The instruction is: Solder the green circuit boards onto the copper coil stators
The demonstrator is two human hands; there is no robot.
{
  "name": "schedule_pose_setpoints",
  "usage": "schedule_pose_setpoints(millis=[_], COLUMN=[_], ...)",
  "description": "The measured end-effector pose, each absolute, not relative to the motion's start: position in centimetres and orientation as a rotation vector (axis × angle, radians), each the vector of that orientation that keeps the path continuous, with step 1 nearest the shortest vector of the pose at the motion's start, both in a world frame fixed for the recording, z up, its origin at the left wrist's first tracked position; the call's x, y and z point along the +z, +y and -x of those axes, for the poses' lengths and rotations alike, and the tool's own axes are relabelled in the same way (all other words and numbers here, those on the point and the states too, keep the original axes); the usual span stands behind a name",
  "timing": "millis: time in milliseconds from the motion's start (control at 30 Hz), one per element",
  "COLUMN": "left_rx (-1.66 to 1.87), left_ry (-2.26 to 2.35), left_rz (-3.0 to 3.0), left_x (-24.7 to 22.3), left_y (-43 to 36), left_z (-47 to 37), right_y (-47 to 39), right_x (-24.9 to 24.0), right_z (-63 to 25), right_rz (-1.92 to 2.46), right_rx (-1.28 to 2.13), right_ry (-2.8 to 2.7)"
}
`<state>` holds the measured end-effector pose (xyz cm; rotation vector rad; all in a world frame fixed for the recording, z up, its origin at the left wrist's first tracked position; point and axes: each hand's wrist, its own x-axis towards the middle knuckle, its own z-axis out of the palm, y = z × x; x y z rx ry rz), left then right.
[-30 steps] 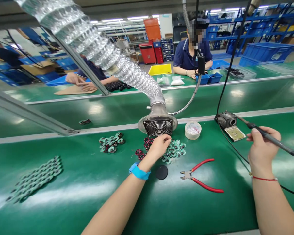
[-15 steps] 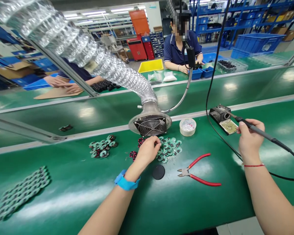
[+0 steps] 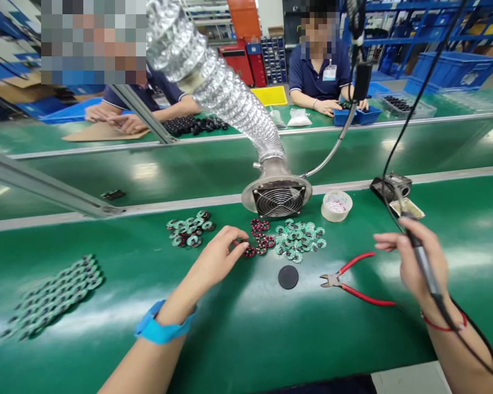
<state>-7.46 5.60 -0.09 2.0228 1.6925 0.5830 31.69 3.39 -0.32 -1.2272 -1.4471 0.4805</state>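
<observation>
My left hand, with a blue wristband, is at the left edge of a small group of red-and-black rings. Its thumb and forefinger close on the nearest ring, partly hidden by the fingertips. Just right of that group lies a heap of green ring-shaped circuit boards. My right hand is wrapped round a soldering iron, tip up toward the iron stand, with some fingers stretched out to the left. Between my hands lie a black disc and red-handled cutters with open jaws.
A fume extractor on a silver duct stands behind the rings, beside a round tub. More assembled rings and a green panel of boards lie to the left. The iron's cable hangs at right. Two co-workers sit across the partition.
My left hand has moved left from the green boards to the red-and-black rings. My right hand has drawn the soldering iron back from the stand and tilted it upward. The view has shifted.
</observation>
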Motion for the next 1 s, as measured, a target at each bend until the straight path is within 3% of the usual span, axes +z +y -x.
schedule_pose_setpoints(millis=[133, 267, 400, 567, 800, 900, 1000], left_rx=[0.565, 0.512, 0.515, 0.823, 0.906, 0.869, 0.888], left_ry=[1.692, 1.627, 1.671, 1.603, 1.269, 1.200, 1.260], left_rz=[-2.003, -2.194, -2.256, -1.908, -1.431, -1.395, -1.295], left_x=[-1.2, -2.4, -2.9, -2.0, -1.1, -0.8, -0.5], left_y=[4.6, 3.8, 3.4, 1.6, -1.5, -1.8, -1.5], left_z=[8.7, 7.8, 7.4, 5.6, 1.6, 1.2, 1.5], right_y=[0.1, -1.9, -1.3, -0.8, -3.0, -2.9, -2.6], right_x=[-1.6, -3.3, -4.9, -2.9, -0.5, -1.0, -1.4], right_z=[-27.1, -25.6, -26.8, -24.1, -15.1, -14.4, -15.3], right_rz=[1.270, 1.269, 1.258, 1.299, 1.150, 1.174, 1.185], right_rx=[0.458, 0.360, 0.209, 0.082, 0.249, 0.256, 0.488], right_ry=[-2.232, -2.493, -2.473, -2.241, -2.232, -2.211, -2.043])
